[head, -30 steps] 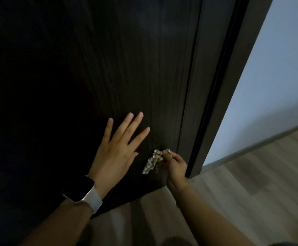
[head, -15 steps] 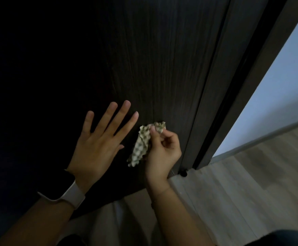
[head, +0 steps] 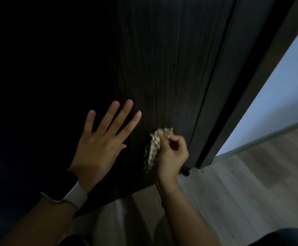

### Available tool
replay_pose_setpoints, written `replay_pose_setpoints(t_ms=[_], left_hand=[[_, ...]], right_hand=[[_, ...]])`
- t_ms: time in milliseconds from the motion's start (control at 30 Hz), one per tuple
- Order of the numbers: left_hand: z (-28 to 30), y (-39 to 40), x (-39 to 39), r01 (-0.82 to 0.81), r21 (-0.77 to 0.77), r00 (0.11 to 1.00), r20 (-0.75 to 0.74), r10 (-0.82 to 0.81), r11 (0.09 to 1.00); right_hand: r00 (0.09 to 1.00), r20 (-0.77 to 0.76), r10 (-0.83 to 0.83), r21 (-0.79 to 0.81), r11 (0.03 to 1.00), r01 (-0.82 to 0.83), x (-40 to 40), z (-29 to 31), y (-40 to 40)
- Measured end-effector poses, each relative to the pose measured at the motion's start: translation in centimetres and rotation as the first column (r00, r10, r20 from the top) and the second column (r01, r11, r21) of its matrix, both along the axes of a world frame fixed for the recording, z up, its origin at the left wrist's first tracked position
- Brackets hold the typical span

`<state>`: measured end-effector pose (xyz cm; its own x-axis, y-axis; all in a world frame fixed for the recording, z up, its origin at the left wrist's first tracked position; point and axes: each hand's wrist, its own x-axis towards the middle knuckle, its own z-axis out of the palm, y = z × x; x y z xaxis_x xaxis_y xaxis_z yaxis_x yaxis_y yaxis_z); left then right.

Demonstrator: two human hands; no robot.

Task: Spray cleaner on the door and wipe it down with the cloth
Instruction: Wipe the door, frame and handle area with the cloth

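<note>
Door [head: 162, 68] dark woodgrain; floor [head: 233, 201] pale planks.

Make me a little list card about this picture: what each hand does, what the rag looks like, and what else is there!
left hand: flat on the door, fingers spread
right hand: pinches the rag near the door's bottom edge
rag: pale, patterned, bunched, hanging down
door: dark wood grain
watch: on left wrist, pale strap
floor: light wood planks
spray bottle: not in view
</note>
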<state>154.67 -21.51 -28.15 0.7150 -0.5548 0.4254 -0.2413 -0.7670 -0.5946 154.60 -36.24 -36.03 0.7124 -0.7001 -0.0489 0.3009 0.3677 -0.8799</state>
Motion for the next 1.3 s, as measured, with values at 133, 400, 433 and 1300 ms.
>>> replay_pose_setpoints(t_ms=[133,400,433,1300], left_hand=[[0.0,-0.1,0.0,0.006,0.002,1.000,0.003,-0.006,1.000],[0.2,-0.1,0.0,0.026,-0.039,1.000,-0.002,-0.026,0.999],[0.2,-0.1,0.0,0.029,-0.043,1.000,-0.009,-0.029,0.999],[0.7,-0.7,-0.2,0.086,-0.194,0.990,-0.096,-0.106,0.977]], right_hand=[[0.984,0.161,0.081,0.045,0.995,-0.089,1.0,1.8,-0.8],[0.991,-0.012,0.136,0.144,0.981,-0.133,-0.3,-1.2,-1.0],[0.992,0.015,0.128,0.079,0.988,-0.129,-0.2,0.0,-0.8],[0.977,0.131,-0.165,0.076,0.985,0.156,2.4,6.9,-2.6]])
